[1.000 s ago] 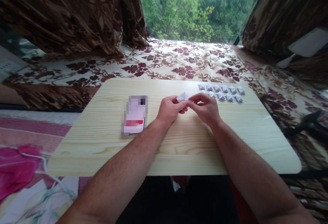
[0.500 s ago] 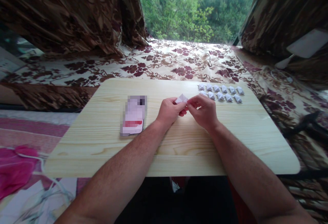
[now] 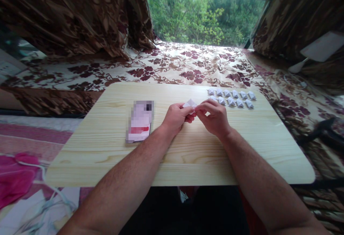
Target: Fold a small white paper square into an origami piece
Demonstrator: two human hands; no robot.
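Above the middle of the wooden table (image 3: 107, 120), a small folded white paper (image 3: 190, 103) with crease lines sits between my hands. My left hand (image 3: 178, 115) pinches it from the left, thumb on top and fingers curled beneath. At its right corner my right hand (image 3: 214, 116) grips the paper edge between thumb and fingertips. The exact fold there is hidden by the fingers. Just beyond my right hand, several small folded white paper pieces (image 3: 235, 94) lie in two rows, and my right hand covers part of the nearer row's left end.
A phone (image 3: 139, 120), blurred by pixels, lies left of my left forearm. Behind the table is a ledge with floral cloth (image 3: 177, 63). A white lamp-like object (image 3: 322, 47) stands at right. Pink cloth (image 3: 16, 177) and white cables (image 3: 57, 195) are at lower left.
The folded paper has tilted slightly, and its near edge is more covered by the fingers. My right fingertips have moved a little left, closer to my left thumb.
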